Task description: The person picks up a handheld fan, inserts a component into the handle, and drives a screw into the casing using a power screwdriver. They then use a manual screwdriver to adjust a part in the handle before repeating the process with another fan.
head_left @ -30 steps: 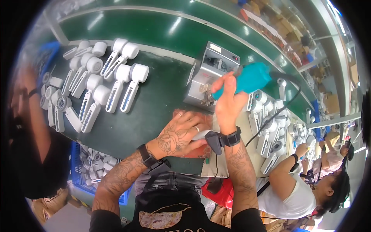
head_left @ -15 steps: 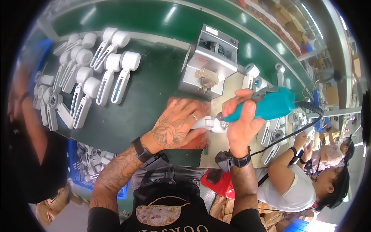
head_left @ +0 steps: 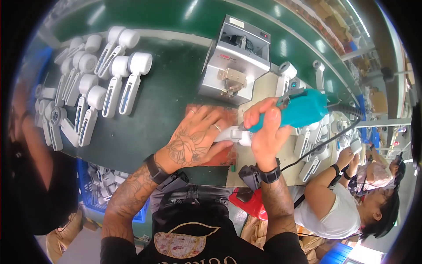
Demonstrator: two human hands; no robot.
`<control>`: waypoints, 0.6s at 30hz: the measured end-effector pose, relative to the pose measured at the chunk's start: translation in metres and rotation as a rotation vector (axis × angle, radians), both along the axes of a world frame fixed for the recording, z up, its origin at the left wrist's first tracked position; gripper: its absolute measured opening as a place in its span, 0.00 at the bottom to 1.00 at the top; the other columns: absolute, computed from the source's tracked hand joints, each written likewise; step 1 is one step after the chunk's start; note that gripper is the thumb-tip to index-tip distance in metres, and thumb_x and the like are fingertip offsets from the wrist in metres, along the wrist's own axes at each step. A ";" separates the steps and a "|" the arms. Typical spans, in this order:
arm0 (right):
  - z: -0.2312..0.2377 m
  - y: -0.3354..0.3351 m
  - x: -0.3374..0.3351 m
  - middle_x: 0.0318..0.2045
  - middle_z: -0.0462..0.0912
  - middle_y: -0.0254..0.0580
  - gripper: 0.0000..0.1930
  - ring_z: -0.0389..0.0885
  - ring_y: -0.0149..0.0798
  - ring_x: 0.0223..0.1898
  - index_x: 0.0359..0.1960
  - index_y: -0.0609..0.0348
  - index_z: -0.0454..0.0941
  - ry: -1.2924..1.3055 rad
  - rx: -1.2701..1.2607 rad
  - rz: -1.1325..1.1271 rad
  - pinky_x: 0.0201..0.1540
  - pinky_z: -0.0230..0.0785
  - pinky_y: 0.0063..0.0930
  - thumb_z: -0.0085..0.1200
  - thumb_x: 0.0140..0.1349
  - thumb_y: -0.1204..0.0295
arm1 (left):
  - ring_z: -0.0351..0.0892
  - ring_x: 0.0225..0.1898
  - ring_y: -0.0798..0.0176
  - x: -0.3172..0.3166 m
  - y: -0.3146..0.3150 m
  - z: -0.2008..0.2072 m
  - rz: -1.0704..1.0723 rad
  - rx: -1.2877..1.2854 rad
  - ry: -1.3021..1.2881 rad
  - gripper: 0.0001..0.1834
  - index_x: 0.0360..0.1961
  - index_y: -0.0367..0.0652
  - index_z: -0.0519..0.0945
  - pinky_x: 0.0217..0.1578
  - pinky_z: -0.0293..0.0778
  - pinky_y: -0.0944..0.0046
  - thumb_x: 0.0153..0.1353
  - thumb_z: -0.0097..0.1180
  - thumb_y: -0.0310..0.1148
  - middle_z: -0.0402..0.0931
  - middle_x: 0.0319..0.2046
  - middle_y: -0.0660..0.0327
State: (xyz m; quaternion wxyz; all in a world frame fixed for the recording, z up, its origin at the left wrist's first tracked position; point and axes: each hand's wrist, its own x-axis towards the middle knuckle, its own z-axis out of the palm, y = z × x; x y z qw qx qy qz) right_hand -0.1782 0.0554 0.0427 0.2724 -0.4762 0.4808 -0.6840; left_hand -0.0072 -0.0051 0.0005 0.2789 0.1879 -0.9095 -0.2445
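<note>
Teal power tool over white device

We see smooth, lightly shining plastic on the teal power tool. The white part is smooth plastic too, like the white handheld devices. The machine shows grey metal, its bracket a paler metal. We find the desk matt and scuffed, the red mat dull, the crate blue plastic, our shirt matt cloth.
</note>
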 end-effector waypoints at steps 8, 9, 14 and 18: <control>0.018 -0.006 0.008 0.23 0.74 0.38 0.21 0.74 0.33 0.25 0.42 0.65 0.71 0.101 0.157 -0.104 0.29 0.68 0.28 0.49 0.75 0.54 | 0.70 0.49 0.50 0.005 -0.003 -0.002 0.002 -0.014 0.042 0.20 0.47 0.44 0.83 0.54 0.66 0.46 0.61 0.64 0.47 0.74 0.49 0.56; 0.023 -0.012 0.011 0.23 0.74 0.38 0.21 0.74 0.33 0.25 0.42 0.65 0.71 0.104 0.150 -0.099 0.29 0.68 0.28 0.49 0.75 0.54 | 0.70 0.49 0.50 0.003 -0.002 -0.001 0.003 -0.013 0.041 0.21 0.49 0.45 0.82 0.53 0.66 0.46 0.62 0.63 0.47 0.74 0.48 0.57; 0.038 -0.067 0.022 0.23 0.75 0.37 0.18 0.76 0.32 0.26 0.44 0.66 0.73 0.137 -0.059 -0.184 0.30 0.68 0.26 0.47 0.77 0.58 | 0.70 0.48 0.51 0.009 -0.001 -0.004 0.023 -0.050 0.067 0.24 0.54 0.46 0.78 0.53 0.66 0.47 0.61 0.61 0.48 0.73 0.47 0.58; 0.014 -0.081 0.016 0.23 0.75 0.36 0.16 0.75 0.32 0.25 0.40 0.64 0.72 0.101 -0.157 -0.114 0.30 0.68 0.25 0.49 0.76 0.61 | 0.70 0.50 0.51 0.007 0.003 -0.006 0.016 -0.044 0.038 0.24 0.52 0.46 0.78 0.54 0.67 0.48 0.59 0.60 0.47 0.73 0.47 0.58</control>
